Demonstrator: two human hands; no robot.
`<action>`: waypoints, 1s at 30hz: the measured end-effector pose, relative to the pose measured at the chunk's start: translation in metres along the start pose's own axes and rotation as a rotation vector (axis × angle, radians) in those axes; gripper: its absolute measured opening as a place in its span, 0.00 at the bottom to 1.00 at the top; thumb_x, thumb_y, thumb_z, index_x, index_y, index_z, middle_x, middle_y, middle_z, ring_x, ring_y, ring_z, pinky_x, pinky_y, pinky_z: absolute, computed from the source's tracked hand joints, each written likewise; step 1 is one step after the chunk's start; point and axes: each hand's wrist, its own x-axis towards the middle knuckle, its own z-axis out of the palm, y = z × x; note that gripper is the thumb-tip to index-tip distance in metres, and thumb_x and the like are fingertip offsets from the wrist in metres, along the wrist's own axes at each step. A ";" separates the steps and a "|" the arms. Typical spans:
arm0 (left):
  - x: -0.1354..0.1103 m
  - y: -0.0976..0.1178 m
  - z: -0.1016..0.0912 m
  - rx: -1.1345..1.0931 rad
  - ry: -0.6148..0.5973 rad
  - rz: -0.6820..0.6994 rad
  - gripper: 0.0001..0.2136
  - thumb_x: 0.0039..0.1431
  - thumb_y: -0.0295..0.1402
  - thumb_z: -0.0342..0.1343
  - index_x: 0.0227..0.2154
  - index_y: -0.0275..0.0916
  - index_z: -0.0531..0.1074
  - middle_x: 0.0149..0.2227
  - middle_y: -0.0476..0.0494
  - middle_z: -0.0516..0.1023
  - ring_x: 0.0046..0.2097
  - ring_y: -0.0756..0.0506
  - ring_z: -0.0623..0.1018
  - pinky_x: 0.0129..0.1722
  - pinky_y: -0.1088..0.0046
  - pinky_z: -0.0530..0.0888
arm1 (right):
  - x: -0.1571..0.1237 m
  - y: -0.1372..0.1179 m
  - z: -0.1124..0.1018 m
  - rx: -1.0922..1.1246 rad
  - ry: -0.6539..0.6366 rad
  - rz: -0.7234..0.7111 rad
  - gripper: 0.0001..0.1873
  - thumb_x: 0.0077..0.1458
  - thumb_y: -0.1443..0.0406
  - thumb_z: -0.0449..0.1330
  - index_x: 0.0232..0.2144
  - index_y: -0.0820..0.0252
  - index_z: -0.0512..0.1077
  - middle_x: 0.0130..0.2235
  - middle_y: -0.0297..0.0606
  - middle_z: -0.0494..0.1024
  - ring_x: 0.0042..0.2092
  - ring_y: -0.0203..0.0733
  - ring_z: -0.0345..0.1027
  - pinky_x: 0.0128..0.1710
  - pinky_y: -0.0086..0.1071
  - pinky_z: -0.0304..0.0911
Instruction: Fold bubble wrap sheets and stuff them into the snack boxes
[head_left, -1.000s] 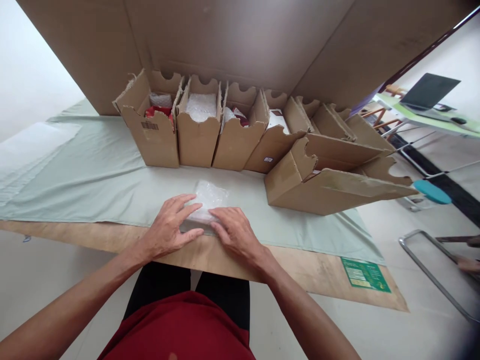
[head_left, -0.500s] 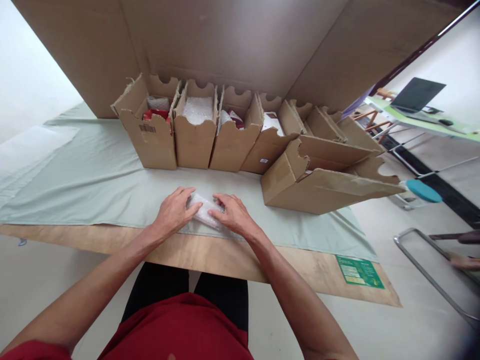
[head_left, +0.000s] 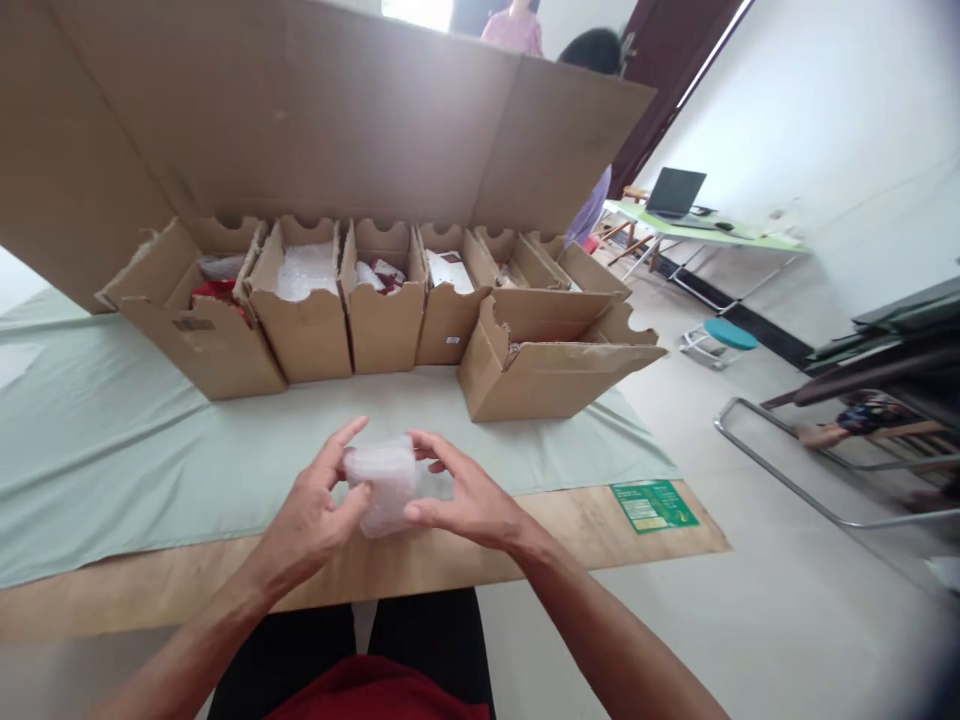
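Note:
Between my two hands is a small bubble-wrapped package, whitish and somewhat blurred, tipped up above the table's front edge. My left hand grips its left side, the thumb in front and the index finger reaching past the top. At the right edge, my right hand has its thumb and fingertips against the package, with the fingers curved. What the bubble wrap covers cannot be made out.
Several open cardboard bins stand in a row before a tall cardboard panel. Another cardboard bin is angled at the right. A green cloth covers the table, and a green printed sheet lies at its edge. Behind are people and a laptop.
Both hands have raised the package from the cloth and tilted it upright. My view has swung to the right and up, bringing people behind the panel into sight.

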 end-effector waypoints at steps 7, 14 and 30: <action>0.025 0.038 0.042 0.454 -0.392 0.414 0.37 0.61 0.28 0.51 0.73 0.46 0.50 0.37 0.51 0.80 0.27 0.51 0.71 0.27 0.75 0.71 | -0.029 -0.021 -0.064 -0.166 -0.046 -0.015 0.19 0.56 0.58 0.67 0.49 0.56 0.76 0.45 0.38 0.81 0.44 0.46 0.73 0.43 0.36 0.64; 0.075 0.101 0.081 0.613 -0.149 0.964 0.28 0.63 0.32 0.57 0.66 0.39 0.61 0.60 0.34 0.75 0.56 0.39 0.77 0.58 0.56 0.75 | -0.069 -0.046 -0.123 -0.711 0.033 -0.085 0.03 0.58 0.66 0.64 0.34 0.58 0.79 0.33 0.37 0.80 0.36 0.43 0.72 0.38 0.34 0.63; 0.117 0.097 0.146 0.876 -0.104 1.216 0.12 0.63 0.19 0.51 0.42 0.35 0.78 0.36 0.42 0.82 0.40 0.42 0.79 0.61 0.38 0.68 | -0.022 -0.077 -0.275 -1.220 0.771 0.066 0.09 0.54 0.60 0.62 0.35 0.58 0.79 0.28 0.38 0.77 0.29 0.43 0.68 0.30 0.35 0.58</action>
